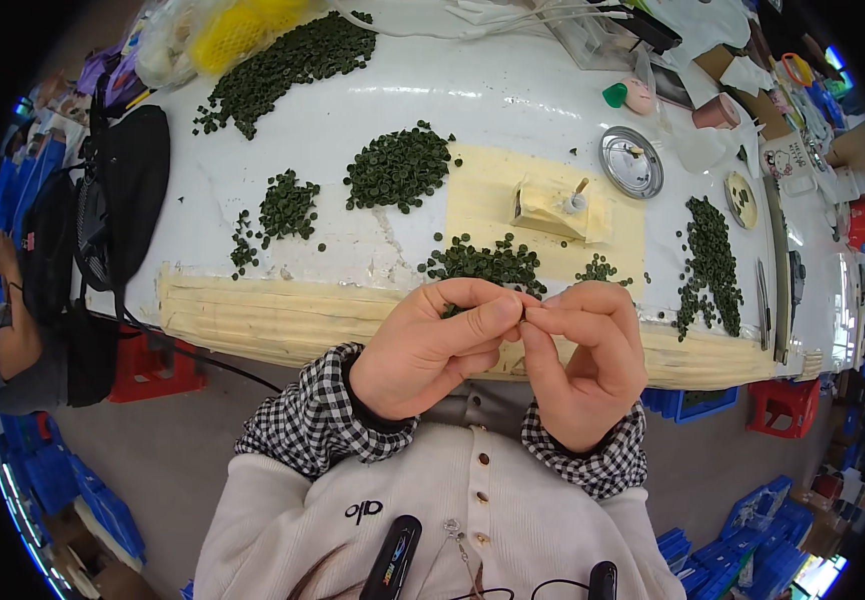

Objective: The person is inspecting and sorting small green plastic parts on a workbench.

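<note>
My left hand and my right hand meet over the table's near edge, thumbs and fingertips pinched together. Between the fingertips is a small dark piece, mostly covered; its exact shape cannot be made out. Just beyond the hands lies a heap of small dark green round pieces, partly hidden by my left hand. A smaller scatter of the same pieces lies past my right hand. Farther back, a tape-covered block with a short upright peg rests on a cream sheet.
More green heaps lie at the middle, left, far left and right. A round metal lid, a small dish and thin tools are right. A black bag hangs left; another person's arm shows beyond.
</note>
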The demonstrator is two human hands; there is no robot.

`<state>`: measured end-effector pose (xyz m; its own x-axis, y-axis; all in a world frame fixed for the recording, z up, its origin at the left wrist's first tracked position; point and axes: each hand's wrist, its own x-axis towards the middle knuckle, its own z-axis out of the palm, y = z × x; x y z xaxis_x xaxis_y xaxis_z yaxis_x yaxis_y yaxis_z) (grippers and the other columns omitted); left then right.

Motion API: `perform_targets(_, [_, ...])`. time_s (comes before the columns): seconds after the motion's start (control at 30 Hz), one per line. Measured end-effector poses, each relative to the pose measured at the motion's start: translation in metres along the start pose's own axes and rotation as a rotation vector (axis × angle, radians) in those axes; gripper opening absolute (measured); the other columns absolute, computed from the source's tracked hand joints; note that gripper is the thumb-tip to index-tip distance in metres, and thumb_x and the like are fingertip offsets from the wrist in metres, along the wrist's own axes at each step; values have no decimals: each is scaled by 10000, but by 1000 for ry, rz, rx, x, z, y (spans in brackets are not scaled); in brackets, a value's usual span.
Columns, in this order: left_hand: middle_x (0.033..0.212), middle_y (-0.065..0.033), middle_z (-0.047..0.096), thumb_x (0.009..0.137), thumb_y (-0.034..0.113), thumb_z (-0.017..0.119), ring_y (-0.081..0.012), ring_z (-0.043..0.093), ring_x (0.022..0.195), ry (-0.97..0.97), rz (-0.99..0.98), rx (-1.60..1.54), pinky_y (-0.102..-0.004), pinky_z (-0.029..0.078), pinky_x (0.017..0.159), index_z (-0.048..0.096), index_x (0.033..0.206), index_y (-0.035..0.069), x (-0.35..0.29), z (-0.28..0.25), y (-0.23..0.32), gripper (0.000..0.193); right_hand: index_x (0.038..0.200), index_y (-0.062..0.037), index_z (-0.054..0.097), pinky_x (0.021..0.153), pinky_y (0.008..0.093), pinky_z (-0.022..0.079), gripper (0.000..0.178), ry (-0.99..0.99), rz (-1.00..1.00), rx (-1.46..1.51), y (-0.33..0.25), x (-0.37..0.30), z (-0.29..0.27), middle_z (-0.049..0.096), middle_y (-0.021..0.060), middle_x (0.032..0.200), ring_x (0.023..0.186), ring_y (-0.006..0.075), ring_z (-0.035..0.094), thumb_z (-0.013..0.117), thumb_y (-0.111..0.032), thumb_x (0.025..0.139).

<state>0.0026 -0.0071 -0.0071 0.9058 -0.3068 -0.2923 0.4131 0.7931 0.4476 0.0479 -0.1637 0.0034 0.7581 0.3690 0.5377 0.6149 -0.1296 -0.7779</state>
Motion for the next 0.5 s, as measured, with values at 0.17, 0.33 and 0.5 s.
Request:
perform_targets(0.17, [768, 10, 539, 897, 132, 574, -21, 357, 545, 39, -29, -9, -162, 281, 464, 617, 955, 12, 2, 4, -3, 141, 837, -20, 611, 657, 262, 453, 189, -49, 93, 182, 4, 2, -5, 562, 95, 849, 769, 180, 554, 692, 59, 685])
perform_targets(0.33, [757, 14, 546, 893, 112, 574, -18, 361, 539, 26, 65, 60, -167, 280, 463, 609, 936, 12, 0, 3, -1, 114, 836, -21, 608, 645, 269, 469, 191, -44, 6, 24, 3, 3, -6, 582, 97, 843, 746, 194, 579, 690, 68, 687])
perform_targets(0.5, [723, 13, 543, 883, 71, 572, -25, 346, 522, 146, 104, 216, -178, 267, 452, 603, 938, 3, -5, 11, 4, 93, 883, -10, 622, 640, 265, 480, 214, -20, -26, -18, 3, 1, -4, 600, 107, 857, 742, 204, 598, 676, 78, 696])
